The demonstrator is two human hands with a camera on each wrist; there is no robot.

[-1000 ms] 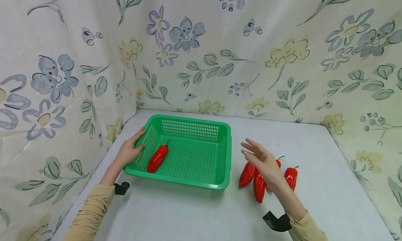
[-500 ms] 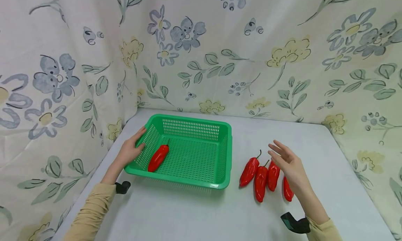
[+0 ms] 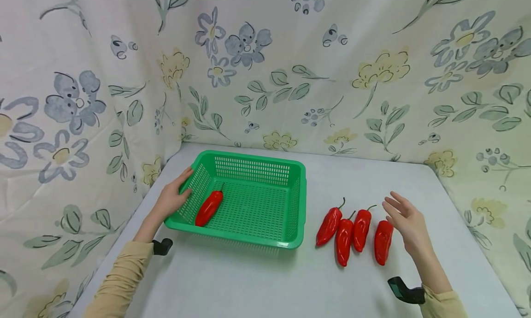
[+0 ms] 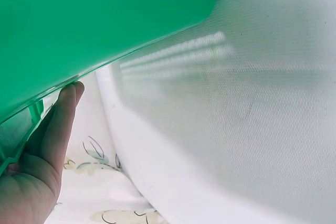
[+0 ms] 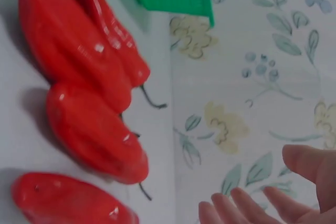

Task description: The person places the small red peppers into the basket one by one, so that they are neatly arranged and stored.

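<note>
My left hand [image 3: 171,198] grips the left rim of a green plastic basket [image 3: 249,237], thumb and fingers about the edge; the left wrist view shows that hand [image 4: 44,156] against the basket's green side [image 4: 94,24]. Inside the basket lies one red chili pepper [image 3: 209,209]. Several more red peppers lie to its right on the table, among them a left one [image 3: 329,226] and a rightmost one [image 3: 383,242]. Just right of the rightmost pepper hovers my right hand [image 3: 408,223], its fingers loosely extended and holding nothing. In the right wrist view, its fingers [image 5: 252,205] are apart from the peppers.
A white table [image 3: 232,281] bears everything. Floral fabric [image 3: 265,78] hangs along the back and left side of the table. Dark straps [image 3: 406,292] are around the wrists.
My right hand has moved right, from above the middle peppers to beyond the rightmost one, uncovering the peppers beneath it. The left hand and basket stay in place.
</note>
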